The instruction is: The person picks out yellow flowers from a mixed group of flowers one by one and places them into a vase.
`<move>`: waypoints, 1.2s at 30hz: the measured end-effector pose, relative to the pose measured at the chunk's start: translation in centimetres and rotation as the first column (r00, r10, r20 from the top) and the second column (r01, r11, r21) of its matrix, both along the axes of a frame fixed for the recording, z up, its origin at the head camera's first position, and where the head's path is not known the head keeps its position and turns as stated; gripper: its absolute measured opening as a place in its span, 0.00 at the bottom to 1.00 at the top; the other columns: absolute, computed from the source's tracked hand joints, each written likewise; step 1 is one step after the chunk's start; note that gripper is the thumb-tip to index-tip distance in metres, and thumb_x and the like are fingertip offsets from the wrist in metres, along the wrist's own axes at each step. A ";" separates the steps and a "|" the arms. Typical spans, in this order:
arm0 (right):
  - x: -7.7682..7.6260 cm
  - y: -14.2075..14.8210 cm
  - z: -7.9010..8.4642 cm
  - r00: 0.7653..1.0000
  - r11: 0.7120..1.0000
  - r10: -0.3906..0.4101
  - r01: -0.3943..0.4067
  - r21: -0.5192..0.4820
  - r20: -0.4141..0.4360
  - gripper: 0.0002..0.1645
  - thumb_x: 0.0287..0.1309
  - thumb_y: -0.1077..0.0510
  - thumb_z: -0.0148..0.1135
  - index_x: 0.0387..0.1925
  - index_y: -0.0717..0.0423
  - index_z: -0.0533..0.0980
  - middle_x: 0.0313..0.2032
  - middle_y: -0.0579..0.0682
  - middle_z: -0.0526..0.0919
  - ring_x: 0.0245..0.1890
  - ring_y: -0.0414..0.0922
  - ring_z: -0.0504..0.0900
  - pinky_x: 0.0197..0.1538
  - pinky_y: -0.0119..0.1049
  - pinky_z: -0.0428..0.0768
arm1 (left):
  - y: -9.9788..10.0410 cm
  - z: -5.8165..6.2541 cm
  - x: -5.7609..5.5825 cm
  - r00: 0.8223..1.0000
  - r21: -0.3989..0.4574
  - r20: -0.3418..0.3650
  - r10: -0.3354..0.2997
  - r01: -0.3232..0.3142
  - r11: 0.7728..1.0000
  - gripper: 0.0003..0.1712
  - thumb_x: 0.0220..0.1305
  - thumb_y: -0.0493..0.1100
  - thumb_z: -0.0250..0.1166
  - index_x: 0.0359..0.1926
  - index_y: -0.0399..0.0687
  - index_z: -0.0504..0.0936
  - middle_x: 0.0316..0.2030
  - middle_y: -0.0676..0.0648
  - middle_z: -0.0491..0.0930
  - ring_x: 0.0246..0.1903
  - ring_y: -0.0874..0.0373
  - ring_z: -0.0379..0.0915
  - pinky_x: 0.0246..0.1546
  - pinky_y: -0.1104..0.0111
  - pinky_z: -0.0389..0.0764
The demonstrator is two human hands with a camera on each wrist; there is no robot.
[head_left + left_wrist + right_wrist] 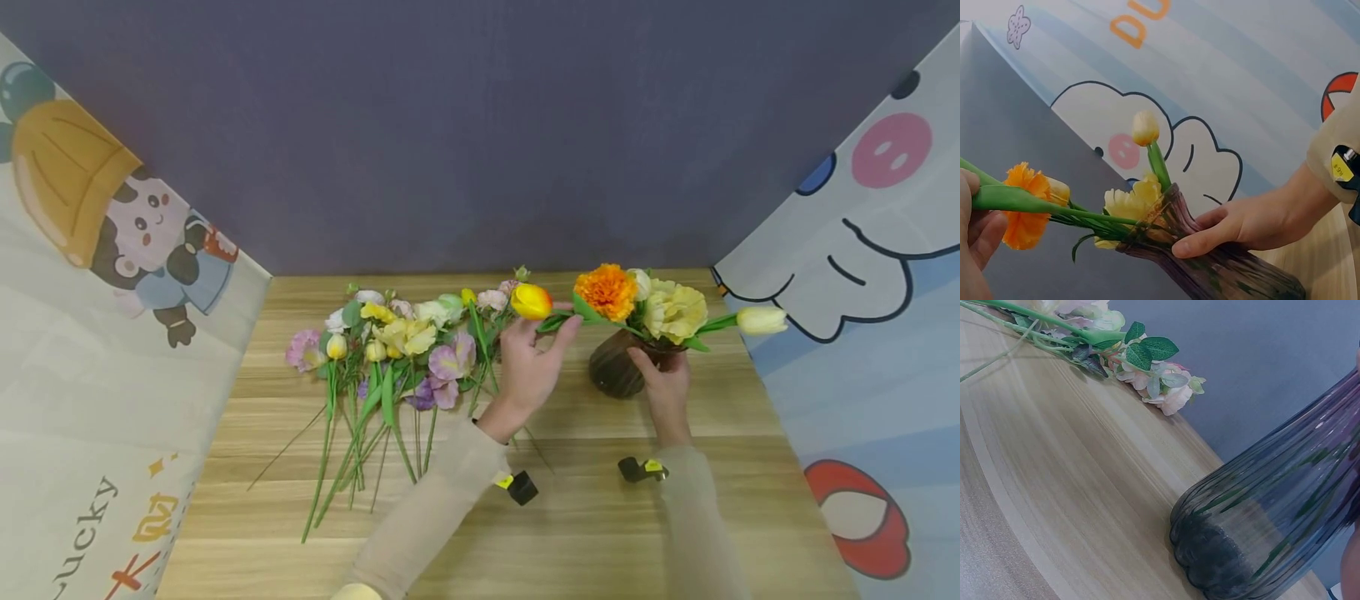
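Note:
My left hand (528, 362) pinches a yellow-and-orange tulip (531, 301) just below its head. In the left wrist view its green stem (1100, 215) slants into the mouth of a ribbed, see-through purple-grey vase (1238, 275). My right hand (667, 387) grips that vase around its neck, thumb toward the left hand, and the vase leans over. An orange carnation-like flower (606, 292), a ruffled pale-yellow flower (675, 310) and a white-yellow tulip (761, 321) stick out of it. Stems show through the glass in the right wrist view, where the vase base (1216, 556) is close over the table.
Left of the hands, a loose row of artificial flowers (408, 337), pink, purple, yellow and white, lies on the wooden table (585, 533), stems toward me. A dark panel (480, 142) stands behind, and printed cartoon walls (877, 250) flank both sides.

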State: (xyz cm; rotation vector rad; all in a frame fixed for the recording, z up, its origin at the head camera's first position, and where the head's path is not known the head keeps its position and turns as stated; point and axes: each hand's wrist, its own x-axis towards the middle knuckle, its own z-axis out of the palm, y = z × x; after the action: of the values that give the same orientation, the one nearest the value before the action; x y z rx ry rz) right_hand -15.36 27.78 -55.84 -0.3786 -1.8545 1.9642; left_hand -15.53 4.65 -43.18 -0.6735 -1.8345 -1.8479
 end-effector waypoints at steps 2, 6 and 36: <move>0.0 0.0 0.0 1.000 1.000 0.002 -0.002 -0.004 -0.006 0.29 0.62 0.68 0.70 0.60 0.45 0.72 0.47 0.43 0.77 0.47 0.40 0.72 0.47 0.26 0.73 | 0.0 -0.1 0.1 1.000 0.027 0.018 -0.010 0.009 1.000 0.09 0.68 0.29 0.66 0.48 0.31 0.84 0.44 0.34 0.86 0.40 0.44 0.86 0.43 0.64 0.89; -0.2 0.1 -0.2 1.000 1.000 -0.002 0.002 -0.006 -0.008 0.28 0.62 0.69 0.69 0.58 0.44 0.72 0.46 0.43 0.77 0.45 0.39 0.72 0.45 0.26 0.73 | 0.0 -0.1 0.1 0.999 0.092 0.041 -0.028 0.024 0.995 0.10 0.68 0.27 0.65 0.49 0.29 0.83 0.45 0.33 0.86 0.42 0.40 0.86 0.42 0.63 0.90; 0.0 0.0 -0.5 0.998 1.000 -0.012 0.013 0.023 -0.060 0.26 0.63 0.69 0.69 0.58 0.46 0.73 0.44 0.42 0.79 0.42 0.39 0.73 0.43 0.25 0.75 | -0.6 -3.9 0.7 0.905 0.100 0.327 -0.270 0.251 0.963 0.14 0.73 0.32 0.61 0.57 0.31 0.81 0.52 0.32 0.82 0.42 0.56 0.82 0.46 0.51 0.88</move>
State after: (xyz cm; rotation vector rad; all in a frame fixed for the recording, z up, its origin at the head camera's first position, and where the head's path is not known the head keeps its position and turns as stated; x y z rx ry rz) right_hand -15.37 27.74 -56.39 -0.3205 -1.8323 1.9223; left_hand -14.86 4.01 -47.11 -0.6378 -1.9701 -2.3042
